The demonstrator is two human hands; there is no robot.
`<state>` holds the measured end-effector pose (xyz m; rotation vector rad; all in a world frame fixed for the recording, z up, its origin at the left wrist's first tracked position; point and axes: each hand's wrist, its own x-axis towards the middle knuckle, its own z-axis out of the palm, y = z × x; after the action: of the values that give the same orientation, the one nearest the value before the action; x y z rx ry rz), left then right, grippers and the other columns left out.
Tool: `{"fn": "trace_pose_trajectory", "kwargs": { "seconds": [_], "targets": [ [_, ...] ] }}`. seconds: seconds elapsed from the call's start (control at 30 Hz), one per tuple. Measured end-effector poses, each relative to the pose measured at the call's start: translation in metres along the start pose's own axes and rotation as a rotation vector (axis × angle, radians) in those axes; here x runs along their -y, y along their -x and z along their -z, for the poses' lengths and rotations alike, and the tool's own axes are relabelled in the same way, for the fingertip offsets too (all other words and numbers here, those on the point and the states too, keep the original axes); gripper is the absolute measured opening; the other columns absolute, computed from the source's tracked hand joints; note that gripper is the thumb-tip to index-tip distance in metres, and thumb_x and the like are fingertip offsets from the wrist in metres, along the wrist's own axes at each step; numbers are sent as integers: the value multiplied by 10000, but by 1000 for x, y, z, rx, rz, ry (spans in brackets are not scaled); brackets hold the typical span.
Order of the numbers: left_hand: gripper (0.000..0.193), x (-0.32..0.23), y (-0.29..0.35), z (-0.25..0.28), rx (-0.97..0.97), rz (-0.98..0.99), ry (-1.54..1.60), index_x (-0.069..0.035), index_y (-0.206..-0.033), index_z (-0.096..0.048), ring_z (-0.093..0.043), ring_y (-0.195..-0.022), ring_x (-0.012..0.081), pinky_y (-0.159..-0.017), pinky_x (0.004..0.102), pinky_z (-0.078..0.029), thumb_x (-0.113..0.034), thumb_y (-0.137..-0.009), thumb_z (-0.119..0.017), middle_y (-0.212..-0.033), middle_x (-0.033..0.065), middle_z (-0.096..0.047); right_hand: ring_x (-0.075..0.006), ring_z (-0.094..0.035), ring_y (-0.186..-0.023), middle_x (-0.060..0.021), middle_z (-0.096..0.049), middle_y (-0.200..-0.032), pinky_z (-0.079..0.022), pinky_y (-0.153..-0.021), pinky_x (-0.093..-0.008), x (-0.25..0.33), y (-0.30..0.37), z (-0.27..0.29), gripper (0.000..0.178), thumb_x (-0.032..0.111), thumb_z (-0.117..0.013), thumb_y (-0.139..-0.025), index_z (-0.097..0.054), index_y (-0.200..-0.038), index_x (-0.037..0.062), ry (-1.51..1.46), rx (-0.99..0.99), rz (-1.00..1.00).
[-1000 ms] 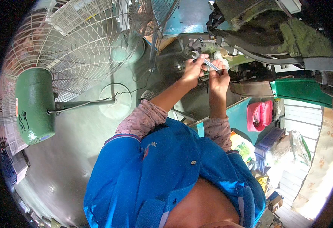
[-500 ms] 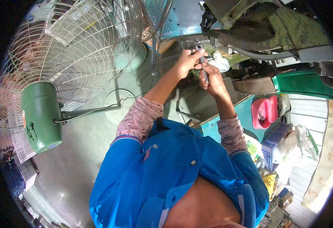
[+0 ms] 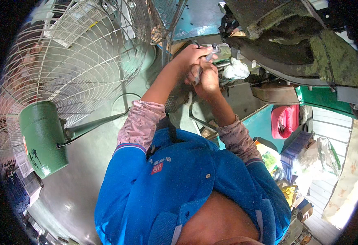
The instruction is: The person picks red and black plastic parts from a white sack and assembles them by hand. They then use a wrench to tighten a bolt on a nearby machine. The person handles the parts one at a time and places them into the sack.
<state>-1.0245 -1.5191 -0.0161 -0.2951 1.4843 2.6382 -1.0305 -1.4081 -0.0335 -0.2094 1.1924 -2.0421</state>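
Note:
Close together in front of my body, both hands are closed in front of the machine's lower edge. My left hand (image 3: 190,56) is farther away, its fingers curled near a small grey, shiny piece (image 3: 212,52) that sticks out by the fingertips. Just below it, my right hand (image 3: 207,78) is bent into a grip, with a slim greyish piece (image 3: 197,76) showing between the fingers. Whether these are two ends of one part I cannot tell, as the fingers hide the middle.
A large wire-guarded fan (image 3: 44,139) stands at the left. Heavy dark machine parts (image 3: 285,53) hang over the upper right, with a clear plastic bag (image 3: 235,69) below them. A pink container (image 3: 283,122) and a blue crate (image 3: 293,151) are at the right.
Both hands have shifted left, and my right hand has turned inward beneath my left. The slim dark piece that stood out between them is now mostly covered by fingers.

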Motion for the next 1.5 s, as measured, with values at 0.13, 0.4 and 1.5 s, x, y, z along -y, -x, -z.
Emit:
{"fn": "trace_pose_trajectory", "kwargs": {
  "seconds": [0.13,0.4,1.5],
  "targets": [
    [284,20,-3,33,-203,-283,-31,-21,-997,-589,-577,-679,142,-549,260,-463,-258,-875,-493,-855,80,-622,-206,-411,-459,-45,-424,-552,-368,-462,-366,-11,-24,-21,328,301,-321,-930,-485,-799,48,-117,-91,74],
    [389,72,42,5,-666,-596,-67,0,-1057,-562,-543,-895,152,-760,278,-429,-301,-917,-360,-1010,75,-592,-99,-200,-338,38,-258,-418,-155,-339,-253,7,-41,-34,385,326,-330,-897,-504,-671,66,-502,12,-143],
    [190,47,16,-2,-595,-670,174,42,-902,-618,-575,-725,124,-675,242,-458,-59,-795,-497,-827,64,-630,-139,-335,-361,-19,-397,-443,-250,-356,-268,-19,-64,-10,487,461,-387,-897,-438,-564,108,-252,-146,163]
  ]
}}
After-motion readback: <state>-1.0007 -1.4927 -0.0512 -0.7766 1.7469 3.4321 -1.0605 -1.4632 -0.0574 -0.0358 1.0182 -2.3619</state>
